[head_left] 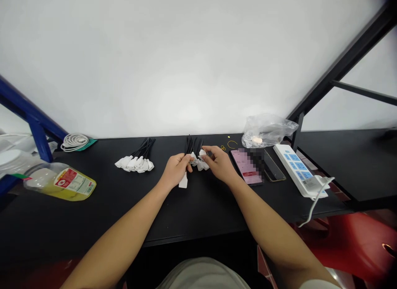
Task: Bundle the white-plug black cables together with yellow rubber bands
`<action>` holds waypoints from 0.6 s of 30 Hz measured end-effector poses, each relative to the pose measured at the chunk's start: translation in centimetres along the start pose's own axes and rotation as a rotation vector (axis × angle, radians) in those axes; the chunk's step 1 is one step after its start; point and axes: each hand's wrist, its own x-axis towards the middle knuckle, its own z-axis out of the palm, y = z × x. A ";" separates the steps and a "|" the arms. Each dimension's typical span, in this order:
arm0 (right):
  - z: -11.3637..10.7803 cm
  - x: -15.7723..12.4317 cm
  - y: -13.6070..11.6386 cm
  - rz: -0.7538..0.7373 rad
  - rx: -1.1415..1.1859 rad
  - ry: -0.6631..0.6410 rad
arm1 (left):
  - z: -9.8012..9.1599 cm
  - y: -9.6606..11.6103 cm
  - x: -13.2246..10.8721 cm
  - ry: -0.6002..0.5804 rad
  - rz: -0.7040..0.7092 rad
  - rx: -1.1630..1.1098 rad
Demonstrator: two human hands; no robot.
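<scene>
My left hand [179, 167] is closed, thumb against fingers, around a short black-stemmed piece whose flat white end [183, 181] sticks out below it. Just to the right, my right hand [218, 160] pinches another white end [202, 153] between thumb and fingers. Between both hands lies a small bunch of the same pieces, their thin black stems [190, 144] pointing toward the wall. A larger pile of white ends [135, 164] with black stems fans out left of my hands. The exact kind of these pieces is too small to tell.
Left stand a bottle of yellow liquid [74, 183] and a coiled white cable [74, 142]. Right are yellow rubber bands [232, 144], a plastic bag [268, 129], a lit phone [245, 167], a dark phone [274, 168] and a power strip [296, 167]. Metal frame bars flank the black table [167, 214].
</scene>
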 end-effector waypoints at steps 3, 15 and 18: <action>-0.3 -0.3 -0.9 -0.063 0.139 0.117 | 0.2 0.0 0.2 -0.023 -0.061 -0.088; -0.3 -1.5 -2.3 -0.411 0.007 -0.315 | 0.1 0.4 0.1 0.148 0.062 -0.352; -0.6 -0.8 -1.6 -0.230 -0.133 -0.167 | 0.4 0.5 -0.2 0.154 0.092 -0.448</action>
